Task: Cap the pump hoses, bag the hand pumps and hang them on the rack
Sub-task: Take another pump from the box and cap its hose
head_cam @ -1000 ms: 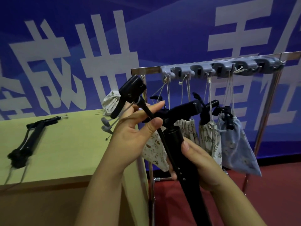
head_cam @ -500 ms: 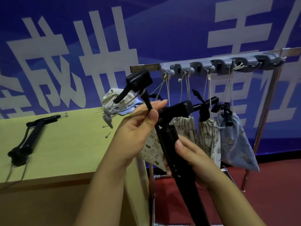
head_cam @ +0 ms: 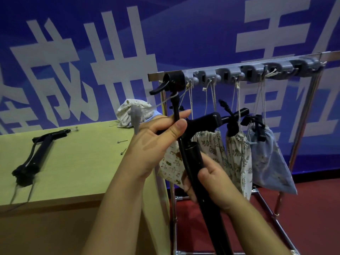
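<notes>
**Getting the hose ready for its cap**

The right hand point(head_cam: 211, 183) is wrapped around the black pump point(head_cam: 195, 162) and holds it up in the air, in front of the rack point(head_cam: 239, 70). The left hand point(head_cam: 158, 142) pinches the thin black hose point(head_cam: 176, 115) between thumb and fingers. The hose stands up straight, and its black nozzle point(head_cam: 171, 83) is at the top, close to the rack's end.

A small gray cap point(head_cam: 135, 116) swings on a pale string below the nozzle. It looks blurry. It is not on the nozzle yet, I think.

Three pumps in cloth bags point(head_cam: 237, 162) already hang from the rack's hooks. Another pump point(head_cam: 39, 151) lies on the table point(head_cam: 77, 162), and a folded bag point(head_cam: 134, 113) waits at the table's far edge.

What could go wrong? The cap swings, so fingers may miss it. The nozzle could bump the rack or catch a bag string, since they are so near. If the right hand loosens, the long pump could slip down and fall.
</notes>
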